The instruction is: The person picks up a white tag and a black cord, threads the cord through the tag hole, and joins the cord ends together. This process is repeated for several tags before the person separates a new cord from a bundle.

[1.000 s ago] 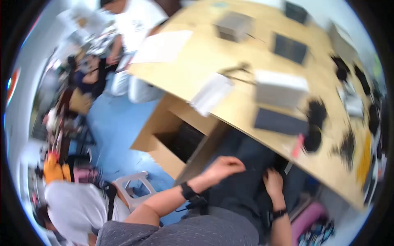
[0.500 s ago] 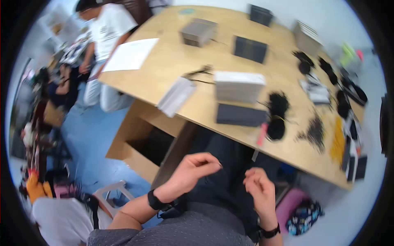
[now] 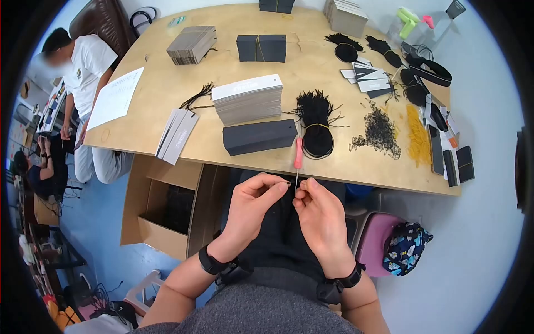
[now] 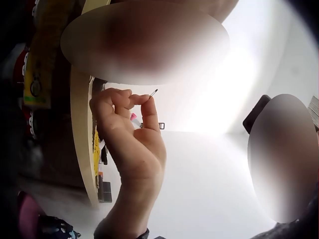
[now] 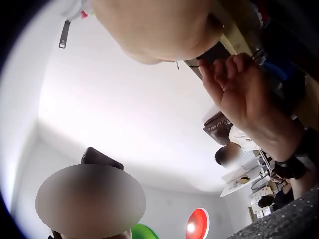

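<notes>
Left side of the round light-wood table [image 3: 167, 94]: white paper sheet [image 3: 115, 98] near the edge, grey card stack [image 3: 192, 44] further back, fanned grey-white tags [image 3: 177, 135] at the front edge. Open brown cardboard box [image 3: 167, 206] on the blue floor below. A seated person in a white T-shirt [image 3: 89, 67] is at the far left.

Centre: tall stack of white cards [image 3: 248, 99], flat black card stack [image 3: 259, 136] in front of it, bundle of black looped strings [image 3: 316, 125] beside. Pink-handled tool [image 3: 298, 153] lies at the table edge, just above the hands.

Left hand [image 3: 253, 209] held over the lap below the table edge, thumb and forefinger pinched narrow on a thin dark pin-like piece [image 4: 153, 92], other fingers curled. Right hand [image 3: 321, 217] just beside it, fingertips [image 3: 303, 189] nearly touching the left's, pinched narrow too; what it holds is too small to tell. The thin piece sits between both hands' fingertips, under the pink tool.

Right: pile of small black pins [image 3: 381, 131], yellow rubber-band heap [image 3: 418, 142], black straps [image 3: 428, 69], purple stool [image 3: 375, 239] with patterned bag [image 3: 406, 247] on the floor
</notes>
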Demonstrator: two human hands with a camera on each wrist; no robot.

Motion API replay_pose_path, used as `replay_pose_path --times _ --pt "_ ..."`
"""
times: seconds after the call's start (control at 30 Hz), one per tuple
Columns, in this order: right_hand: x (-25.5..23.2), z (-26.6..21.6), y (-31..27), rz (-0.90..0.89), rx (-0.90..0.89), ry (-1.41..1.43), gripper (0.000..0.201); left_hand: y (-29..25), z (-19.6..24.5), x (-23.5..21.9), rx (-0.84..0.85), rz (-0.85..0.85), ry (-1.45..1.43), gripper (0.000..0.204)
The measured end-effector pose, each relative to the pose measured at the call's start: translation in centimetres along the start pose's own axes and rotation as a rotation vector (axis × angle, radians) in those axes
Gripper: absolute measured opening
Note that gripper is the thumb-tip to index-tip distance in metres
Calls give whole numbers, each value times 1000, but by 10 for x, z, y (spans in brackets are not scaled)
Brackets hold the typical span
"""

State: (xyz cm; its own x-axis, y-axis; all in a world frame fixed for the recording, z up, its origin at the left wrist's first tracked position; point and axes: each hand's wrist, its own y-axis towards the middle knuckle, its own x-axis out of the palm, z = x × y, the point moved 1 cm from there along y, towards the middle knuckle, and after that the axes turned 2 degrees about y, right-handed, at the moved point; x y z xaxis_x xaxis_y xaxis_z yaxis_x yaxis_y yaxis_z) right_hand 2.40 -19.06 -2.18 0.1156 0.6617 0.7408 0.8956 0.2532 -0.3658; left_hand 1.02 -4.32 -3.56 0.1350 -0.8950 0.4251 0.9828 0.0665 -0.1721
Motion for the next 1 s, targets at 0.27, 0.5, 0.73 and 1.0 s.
replay_pose_path --times 0.27,0.5,0.73,1.0 --pt "8 12 6 67 68 83 15 3 -4 -4 178 70 168 9" --pt "9 16 10 103 64 46 14 3 -5 -6 217 92 233 10" --pt "11 17 10 127 53 -6 15 3 -2 -4 254 60 224 11" --pt "11 -1 -3 -80 -286 -657 17 3 6 -7 116 2 23 11"
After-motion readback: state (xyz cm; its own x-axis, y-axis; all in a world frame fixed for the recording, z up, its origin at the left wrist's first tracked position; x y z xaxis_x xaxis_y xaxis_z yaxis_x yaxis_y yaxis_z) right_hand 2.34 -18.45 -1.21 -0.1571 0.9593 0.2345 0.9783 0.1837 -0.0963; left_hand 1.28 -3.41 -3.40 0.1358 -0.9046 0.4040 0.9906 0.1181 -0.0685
